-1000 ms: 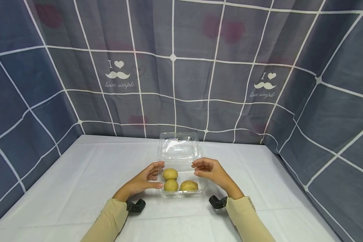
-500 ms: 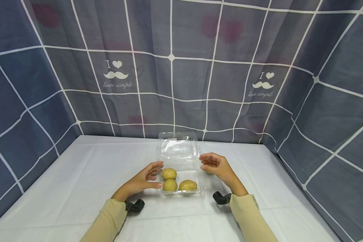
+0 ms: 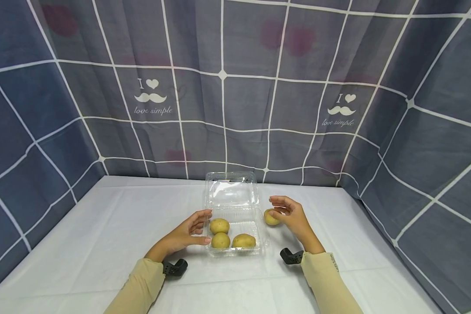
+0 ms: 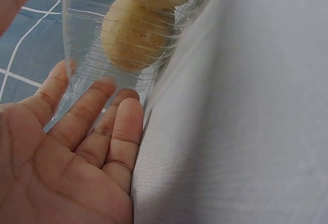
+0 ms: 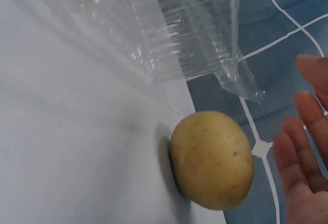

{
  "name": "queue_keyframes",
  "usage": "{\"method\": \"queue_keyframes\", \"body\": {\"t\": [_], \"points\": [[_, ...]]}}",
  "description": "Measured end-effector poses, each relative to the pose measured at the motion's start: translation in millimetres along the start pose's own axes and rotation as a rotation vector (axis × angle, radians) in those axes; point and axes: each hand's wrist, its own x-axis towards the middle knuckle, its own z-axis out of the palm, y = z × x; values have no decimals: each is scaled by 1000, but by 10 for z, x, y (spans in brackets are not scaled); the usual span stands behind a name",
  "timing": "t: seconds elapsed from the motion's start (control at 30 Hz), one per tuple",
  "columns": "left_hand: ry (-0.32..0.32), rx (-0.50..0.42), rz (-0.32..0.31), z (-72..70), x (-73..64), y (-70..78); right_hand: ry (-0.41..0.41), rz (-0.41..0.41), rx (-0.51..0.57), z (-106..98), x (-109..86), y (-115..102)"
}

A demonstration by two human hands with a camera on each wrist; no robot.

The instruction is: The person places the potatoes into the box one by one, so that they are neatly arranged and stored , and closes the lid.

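Observation:
A clear plastic clamshell box [image 3: 241, 214] stands with its lid [image 3: 230, 192] raised. Inside lie three potatoes: one at back left [image 3: 219, 226], one at front left [image 3: 220, 240], one at front right [image 3: 244, 240]. My left hand [image 3: 186, 231] rests along the box's left side, fingertips at the ribbed wall, as the left wrist view shows. Another potato [image 5: 212, 160] sits on the cloth just right of the box. My right hand [image 3: 292, 216] hovers close beside it; in the right wrist view a gap shows between the spread fingers [image 5: 292, 157] and this potato.
White cloth [image 3: 141, 209] covers the table. A dark checked curtain [image 3: 243, 100] hangs behind and along both sides. Black wrist cameras are strapped to the left wrist [image 3: 175, 267] and the right wrist [image 3: 291, 256].
My right hand has moved right, from over the box's right side to beyond it. A potato now shows beside that hand, where none was visible before. My left hand has stayed put.

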Motion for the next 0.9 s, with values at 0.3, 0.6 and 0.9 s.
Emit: {"method": "queue_keyframes", "body": {"t": [0.3,0.6,0.9], "points": [[3,-5,2,0,-2,-4,112,16,-59,-34,1,95],[0,-5,-3,5,-2,0,97,150,-137,-51,-32,172],[-3,-5,4,0,-5,-10,-27,276,-76,-82,-55,301]]}}
